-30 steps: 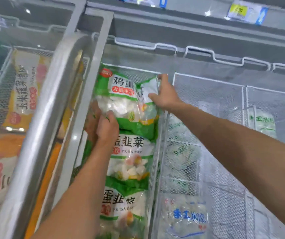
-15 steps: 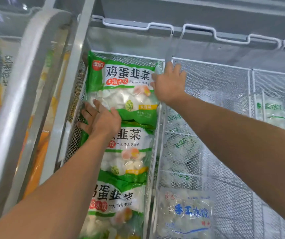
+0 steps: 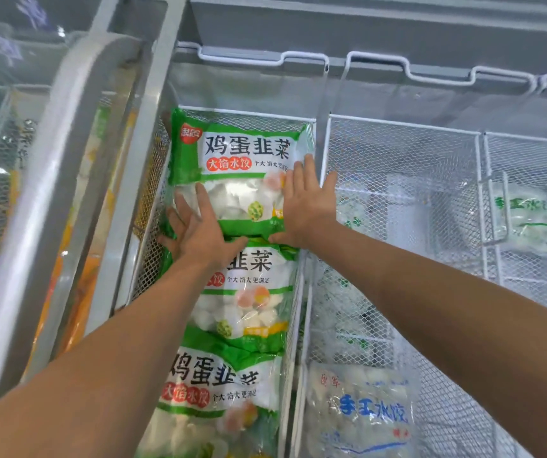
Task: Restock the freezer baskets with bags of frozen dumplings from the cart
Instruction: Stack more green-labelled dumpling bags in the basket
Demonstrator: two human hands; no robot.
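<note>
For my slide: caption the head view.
Both hands press a green dumpling bag flat in the freezer basket.

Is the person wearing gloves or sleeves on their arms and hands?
No. The left hand and right hand are bare, with no gloves. Both forearms are bare too, with no sleeves in view. No watch, ring or bracelet shows on the fingers or wrists.
</note>
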